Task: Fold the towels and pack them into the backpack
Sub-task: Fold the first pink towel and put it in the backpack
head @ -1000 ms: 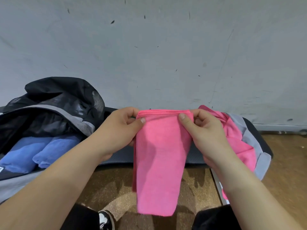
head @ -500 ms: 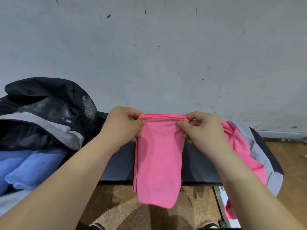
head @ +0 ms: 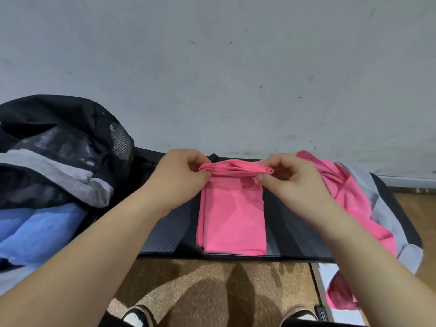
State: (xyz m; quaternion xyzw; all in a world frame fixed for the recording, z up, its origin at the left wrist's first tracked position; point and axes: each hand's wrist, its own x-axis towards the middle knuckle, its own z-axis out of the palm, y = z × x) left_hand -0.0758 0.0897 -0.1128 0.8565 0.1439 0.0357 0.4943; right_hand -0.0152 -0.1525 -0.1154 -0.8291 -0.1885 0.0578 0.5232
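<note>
A person's left hand (head: 181, 175) and right hand (head: 290, 182) each pinch a far corner of a folded pink towel (head: 232, 218), thumb against curled fingers, with the stacked layers bunched between them. The towel lies as a long strip on a dark mat (head: 165, 230). It runs from the fingertips back toward the wrists, and its near edge stops just short of the mat's front lip.

The step in hand appears to be the next fold, bringing the far edge toward the body. Done well, it likely calls for both pinches to catch every layer, since the edge between the hands looks slightly puckered and a loose ply could slip. The hands should travel level and together so the corners meet squarely, then flatten the crease against the mat before letting go.

Left of the left hand, beyond the forearm, an open black backpack (head: 59, 147) holds rolled blue towels (head: 40, 230). The finished pink bundle would probably have to be compact to sit beside them.

Right of the right hand, a loose pink towel (head: 354, 197) lies crumpled over a grey towel (head: 387, 208), both apparently not yet folded. A pale wall (head: 212, 67) stands beyond the fingers.
</note>
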